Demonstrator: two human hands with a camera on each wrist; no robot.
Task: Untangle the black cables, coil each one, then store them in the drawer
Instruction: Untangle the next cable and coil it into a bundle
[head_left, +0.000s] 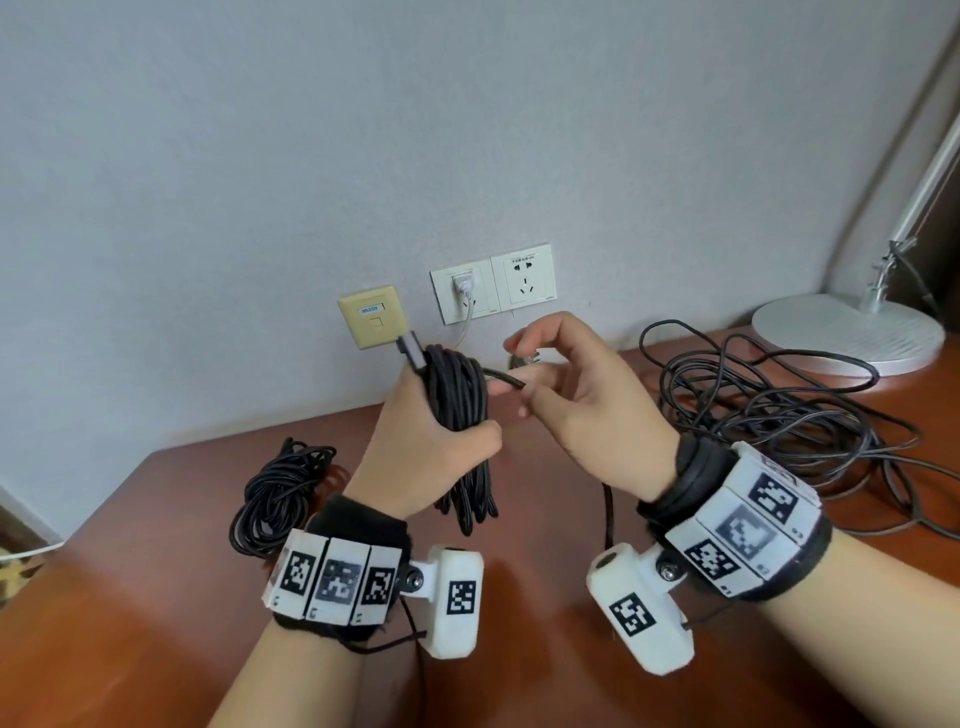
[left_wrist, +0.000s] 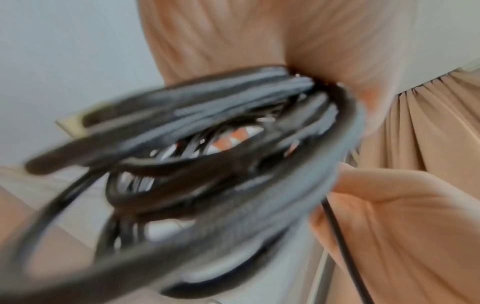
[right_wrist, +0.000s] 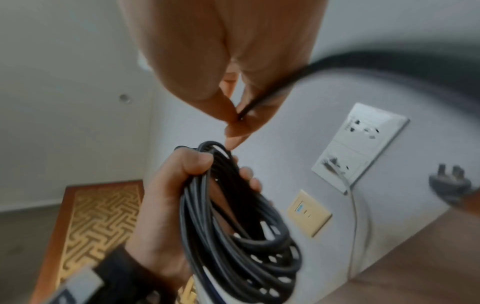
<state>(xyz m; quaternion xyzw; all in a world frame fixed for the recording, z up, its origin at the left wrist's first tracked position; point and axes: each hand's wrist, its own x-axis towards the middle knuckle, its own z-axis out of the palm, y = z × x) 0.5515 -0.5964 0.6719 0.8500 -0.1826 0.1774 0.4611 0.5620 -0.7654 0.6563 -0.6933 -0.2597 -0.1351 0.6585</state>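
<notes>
Nearest us, our left hand (head_left: 415, 447) grips a coiled black cable (head_left: 460, 415) upright above the worktop (head_left: 519, 597), fingers wrapped round the loops. Just beside it, our right hand (head_left: 576, 395) pinches that cable's loose end (head_left: 506, 378) between thumb and fingers. A second coil (head_left: 278, 496) lies on the worktop to the left. Farther right, a tangled heap of cables (head_left: 779, 410) sprawls near the lamp base (head_left: 852, 332). Wall sockets (head_left: 493, 283) sit behind.
</notes>
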